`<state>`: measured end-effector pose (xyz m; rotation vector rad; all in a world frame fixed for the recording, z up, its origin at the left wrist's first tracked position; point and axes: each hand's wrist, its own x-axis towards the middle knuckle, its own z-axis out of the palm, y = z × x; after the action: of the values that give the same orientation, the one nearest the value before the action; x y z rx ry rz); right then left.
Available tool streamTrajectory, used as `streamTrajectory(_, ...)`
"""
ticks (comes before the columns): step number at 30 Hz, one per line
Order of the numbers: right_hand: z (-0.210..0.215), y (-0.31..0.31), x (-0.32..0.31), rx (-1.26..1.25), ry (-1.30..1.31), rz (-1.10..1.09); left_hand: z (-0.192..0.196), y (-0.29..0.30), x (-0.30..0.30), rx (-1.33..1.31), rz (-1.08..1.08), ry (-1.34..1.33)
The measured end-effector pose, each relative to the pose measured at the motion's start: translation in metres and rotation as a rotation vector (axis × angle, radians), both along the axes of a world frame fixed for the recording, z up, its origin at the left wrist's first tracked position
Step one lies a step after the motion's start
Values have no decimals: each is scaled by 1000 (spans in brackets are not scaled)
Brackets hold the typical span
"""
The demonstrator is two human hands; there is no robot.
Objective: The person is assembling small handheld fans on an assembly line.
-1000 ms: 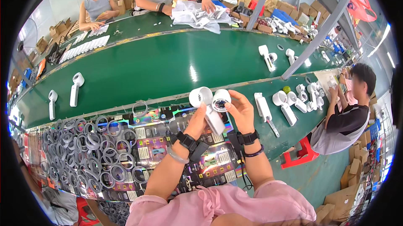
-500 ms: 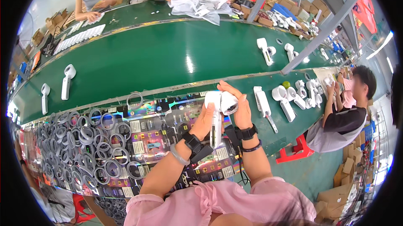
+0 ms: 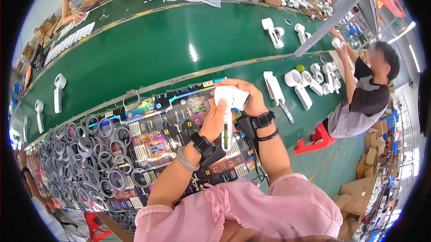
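Note:
Both of my hands hold a white handheld fan body (image 3: pixel 227 129) upright over the near bench. My left hand (image 3: pixel 213 121) grips it from the left, thumb across its front just under the round head. My right hand (image 3: pixel 256 102) curls over the top and right side, its fingers around the white cup-shaped part (image 3: pixel 240 98) that sticks out to the right. A dark slot shows in the lower handle. Below and left of my hands lies a shiny printed sheet (image 3: pixel 155 129), with a heap of grey plastic rings (image 3: pixel 67 163) on its left part.
Several white fan bodies (image 3: pixel 298 90) lie on the green bench to my right, near a green ball (image 3: pixel 300 68). More lie on the green belt (image 3: pixel 148 44) beyond. A slanting grey post (image 3: pixel 332 19) rises at the right. A co-worker (image 3: pixel 361 89) sits beyond a red stool (image 3: pixel 316 142).
The fan body has turned in my hands, so the cup's round opening faces away from view. My right fingers wrap further over it. The co-worker at right has raised both arms toward the belt.

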<state>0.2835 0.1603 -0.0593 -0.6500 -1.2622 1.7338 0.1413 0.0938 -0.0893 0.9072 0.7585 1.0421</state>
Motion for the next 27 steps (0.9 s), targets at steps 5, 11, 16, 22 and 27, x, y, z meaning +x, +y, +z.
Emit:
streamTrajectory(5, -1, -2, -9, -1, -122, -40, 7, -3, 1, -43, -72, 33)
streamTrajectory(11, -10, -2, -11, 43, -143, -158, 7, 2, -3, -140, -52, -30)
streamTrajectory(16, -6, -2, -9, 151, -340, -241, 8, 3, -3, -155, -91, -6)
streamTrajectory(22, -6, 0, -11, 111, -384, -401, 2, 5, -3, -110, -74, 49)
streamTrajectory(27, -14, 8, -5, 140, -439, -510, -2, 6, -5, -105, -144, -39)
